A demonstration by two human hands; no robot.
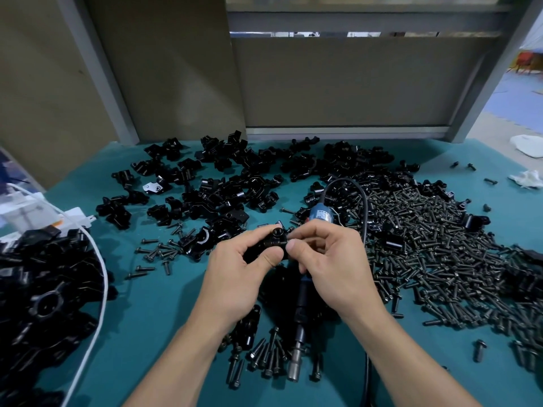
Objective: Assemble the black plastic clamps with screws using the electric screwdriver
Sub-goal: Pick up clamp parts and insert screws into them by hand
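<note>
1. Background: a grey metal frame (367, 17) with beige panels (338, 83) stands behind the table. At the far right an opening shows a blue floor (505, 107).
2. Surface: the table (158, 306) is covered in teal. Loose black clamps (235, 183) spread across its far half. A dense heap of black screws (426, 245) fills the right side, and a smaller group of them lies near the front edge.
3. Left edge: a second pile of black parts (44, 289) lies here, with a white cable (101, 277) curving over it.
4. Far right: a crumpled white cloth (526, 177) lies on the table.
5. Electric screwdriver (300, 312): lies on the table beneath the right hand, bit end toward the person, black cord looping behind it.
6. Left hand (235, 277): fingers curled, gripping one clamp (271, 245) above the table centre.
7. Right hand (332, 268): fingers curled, thumb and forefinger pinching the right end of that clamp.
8. A screw head (277, 232) stands up from the top of the held clamp.
</note>
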